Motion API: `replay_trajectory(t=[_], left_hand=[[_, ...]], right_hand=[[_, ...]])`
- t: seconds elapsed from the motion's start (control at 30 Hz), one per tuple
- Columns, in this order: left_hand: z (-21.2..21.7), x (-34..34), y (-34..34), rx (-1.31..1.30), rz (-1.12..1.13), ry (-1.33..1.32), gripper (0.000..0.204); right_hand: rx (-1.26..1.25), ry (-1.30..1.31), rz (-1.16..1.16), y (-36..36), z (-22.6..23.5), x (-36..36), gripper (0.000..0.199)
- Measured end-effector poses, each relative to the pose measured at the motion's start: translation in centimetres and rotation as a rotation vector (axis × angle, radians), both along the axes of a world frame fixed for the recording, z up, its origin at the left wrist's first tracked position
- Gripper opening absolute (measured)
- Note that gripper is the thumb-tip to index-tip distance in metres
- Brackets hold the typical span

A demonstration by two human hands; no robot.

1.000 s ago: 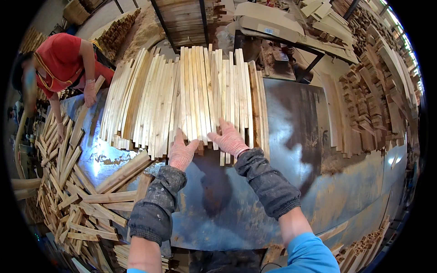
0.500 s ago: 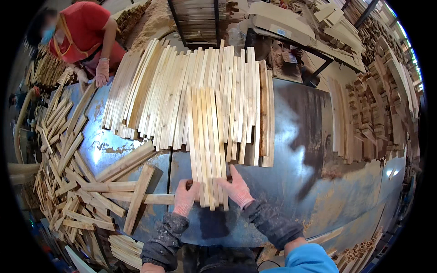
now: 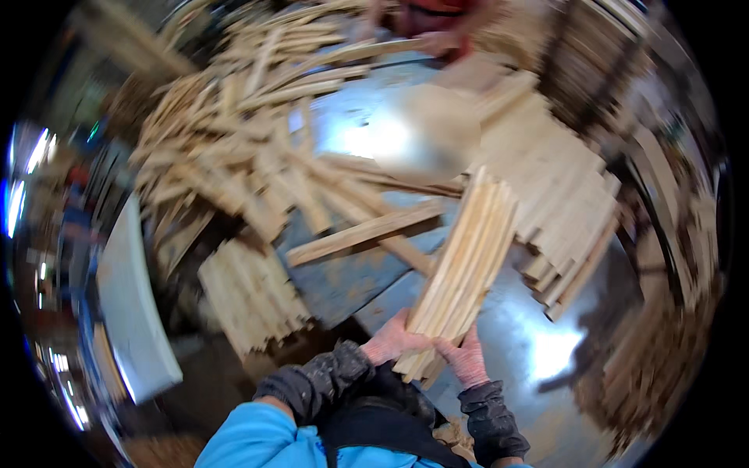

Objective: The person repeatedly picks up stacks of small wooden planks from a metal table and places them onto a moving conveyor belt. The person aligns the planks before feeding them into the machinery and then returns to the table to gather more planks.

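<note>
Place: a woodworking workshop | Evidence: a metal-topped work table (image 3: 538, 351) was covered with loose wooden slats (image 3: 234, 148) | cut slats lay in stacks (image 3: 250, 292) at its left edge | more timber (image 3: 671, 234) was piled along the right side.

A: Heavy motion blur all over, worst along the top and right rim. Fisheye bends the edges, black corners.

B: Light?

A: Bright daylight. Hard glare on the metal table (image 3: 546, 351), two white patches. Blue-white streaks at the left rim.

B: Anything sharp?

A: Only the slat bundle (image 3: 464, 269), roughly. Dark shadow below it.
</note>
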State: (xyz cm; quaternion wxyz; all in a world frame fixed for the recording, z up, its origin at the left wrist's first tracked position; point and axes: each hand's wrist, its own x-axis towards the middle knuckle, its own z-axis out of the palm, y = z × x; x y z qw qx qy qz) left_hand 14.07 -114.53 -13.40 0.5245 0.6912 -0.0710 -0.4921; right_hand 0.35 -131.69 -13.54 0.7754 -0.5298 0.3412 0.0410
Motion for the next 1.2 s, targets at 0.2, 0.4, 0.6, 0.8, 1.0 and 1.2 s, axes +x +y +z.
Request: replay_trajectory(t=[0.2,0.4,0.6,0.8,1.0,1.2], left_hand=[[3.5,-0.4,16.1,-0.346,0.585,0.096,0.064],[4.1,-2.0,34.6,-0.168,0.941,-0.205,0.061],[-3.9,-0.1,48.1,-0.150,1.115,0.102,0.060],[-9.9,8.4,50.6,-0.291,1.099,0.288,0.067],[-15.7,12.4,50.2,-0.185,1.019,0.363,0.066],[-19.8,12.0,48.6,0.015,0.985,0.319,0.111]], right_hand=[[-0.126,-0.032,0.461,11.7,5.2,9.3,0.105],[-0.469,-0.077,1.037,30.4,7.4,17.3,0.116],[-0.487,0.035,1.295,43.7,-2.3,22.7,0.125],[-0.495,0.132,1.281,45.9,-13.7,29.2,0.123],[-0.632,0.364,1.221,46.6,-12.4,33.9,0.116],[-0.974,0.357,1.157,47.8,-10.5,31.3,0.074]])
